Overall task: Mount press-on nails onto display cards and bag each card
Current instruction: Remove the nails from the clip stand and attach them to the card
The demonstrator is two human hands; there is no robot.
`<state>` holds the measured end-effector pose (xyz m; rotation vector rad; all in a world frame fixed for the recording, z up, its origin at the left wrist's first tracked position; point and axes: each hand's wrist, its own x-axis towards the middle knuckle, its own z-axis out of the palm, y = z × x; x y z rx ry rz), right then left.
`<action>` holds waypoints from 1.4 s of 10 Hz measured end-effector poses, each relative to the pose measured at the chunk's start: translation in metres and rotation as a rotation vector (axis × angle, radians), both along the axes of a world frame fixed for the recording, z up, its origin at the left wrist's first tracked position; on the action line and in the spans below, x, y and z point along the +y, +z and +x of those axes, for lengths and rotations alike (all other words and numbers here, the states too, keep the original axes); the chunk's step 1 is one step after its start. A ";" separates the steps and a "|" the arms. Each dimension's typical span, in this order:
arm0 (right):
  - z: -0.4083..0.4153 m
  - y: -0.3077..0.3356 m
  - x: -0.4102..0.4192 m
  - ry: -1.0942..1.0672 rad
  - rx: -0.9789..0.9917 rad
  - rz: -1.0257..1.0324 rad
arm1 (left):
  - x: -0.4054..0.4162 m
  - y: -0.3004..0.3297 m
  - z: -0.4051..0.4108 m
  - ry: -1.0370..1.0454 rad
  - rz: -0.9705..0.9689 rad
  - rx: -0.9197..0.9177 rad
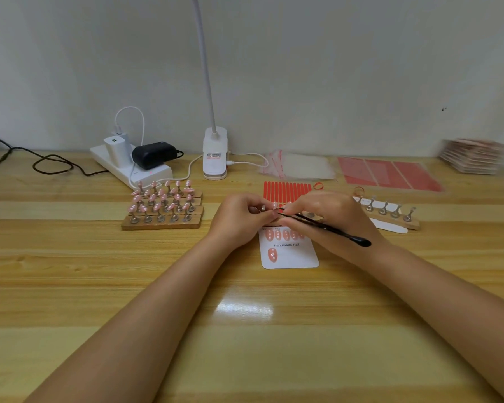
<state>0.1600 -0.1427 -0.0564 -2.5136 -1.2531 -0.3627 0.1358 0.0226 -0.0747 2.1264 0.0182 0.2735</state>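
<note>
A white display card [290, 254] printed "Handmade Nail" lies on the wooden table, with a row of pink nails along its top and one pink nail [272, 255] lower left. Just above the card, my left hand [239, 219] pinches a small metal nail stand [263, 208] with a pink nail [275, 205] on its tip. My right hand [326, 218] grips black tweezers [326, 227], whose tip meets that nail. Wooden racks [162, 209] at the left carry several pink nails on stands.
A rack [390, 213] of bare metal stands sits to the right. Red adhesive strips [285, 191], clear bags [300, 167], red sheets [390, 174] and a stack of cards [474, 157] lie behind. A power strip [128, 165] and clip lamp [214, 154] stand at the back.
</note>
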 end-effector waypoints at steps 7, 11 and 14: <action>0.000 0.012 -0.002 0.021 0.239 0.440 | 0.000 -0.001 0.001 -0.005 0.048 0.000; 0.008 0.011 0.004 -0.172 0.640 0.828 | -0.001 -0.002 0.001 0.000 0.053 -0.033; -0.005 0.005 -0.012 -0.217 0.735 1.141 | -0.001 -0.003 -0.001 0.003 0.063 -0.030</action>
